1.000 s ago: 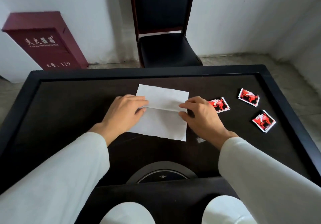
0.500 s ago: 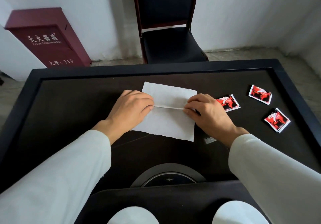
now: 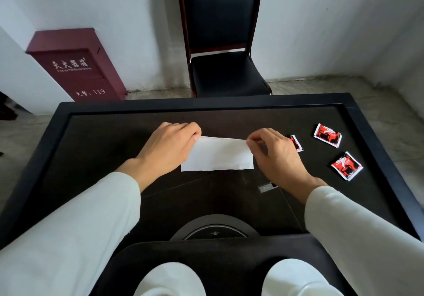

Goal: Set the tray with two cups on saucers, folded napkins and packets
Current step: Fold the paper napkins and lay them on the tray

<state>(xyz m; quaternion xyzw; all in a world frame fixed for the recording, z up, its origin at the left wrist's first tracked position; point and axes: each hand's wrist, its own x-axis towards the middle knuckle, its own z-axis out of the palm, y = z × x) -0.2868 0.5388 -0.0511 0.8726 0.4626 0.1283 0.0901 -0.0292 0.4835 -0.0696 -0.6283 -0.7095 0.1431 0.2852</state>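
Head view, looking down on a dark table (image 3: 91, 158) w/ raised black rim. White napkin (image 3: 218, 154) lies flat at table centre as a wide rectangle. L hand (image 3: 168, 144) has fingers curled over its top-left corner and grips it. R hand (image 3: 275, 155) pinches the top-right corner betw. thumb and bent fingers. Both sleeves white.

Three red-black packets (image 3: 327, 135) lie loose on the table right of the R hand, apart from each other; the nearest is partly hidden behind that hand. Small silver tag (image 3: 267, 187) on the surface near the R wrist.

Dark tray (image 3: 229, 256) at the near edge carries two white rounded items, cut off by the frame; cannot tell what they are. Round black disc (image 3: 215, 226) just beyond the tray.

Room: white wall, grey floor, black chair (image 3: 224, 70) against the wall, dark red cabinet (image 3: 78, 66) marked 119 at left.
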